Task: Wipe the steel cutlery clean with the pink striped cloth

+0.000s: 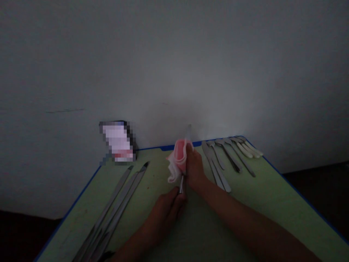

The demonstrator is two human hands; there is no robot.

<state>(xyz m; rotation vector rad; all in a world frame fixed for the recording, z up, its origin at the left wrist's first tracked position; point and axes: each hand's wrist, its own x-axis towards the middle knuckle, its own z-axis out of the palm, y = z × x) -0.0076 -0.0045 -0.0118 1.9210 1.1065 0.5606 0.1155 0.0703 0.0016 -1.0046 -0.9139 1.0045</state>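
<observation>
My left hand (172, 203) is closed around the metal handle of a table knife (181, 185), which points away from me above the table. My right hand (195, 165) pinches a pink and white cloth (180, 151) around the knife farther up. Part of the blade is hidden by the cloth, and a faint, blurred tip rises beyond it. One loose fold of the cloth hangs to the left.
Several knives (120, 203) lie on the left of the green, blue-edged table (147, 196). At the right lie more knives (215, 167), spoons and forks (229, 154), some white-handled pieces (247, 148). A phone (118, 142), its screen pixelated, leans against the grey wall (174, 65).
</observation>
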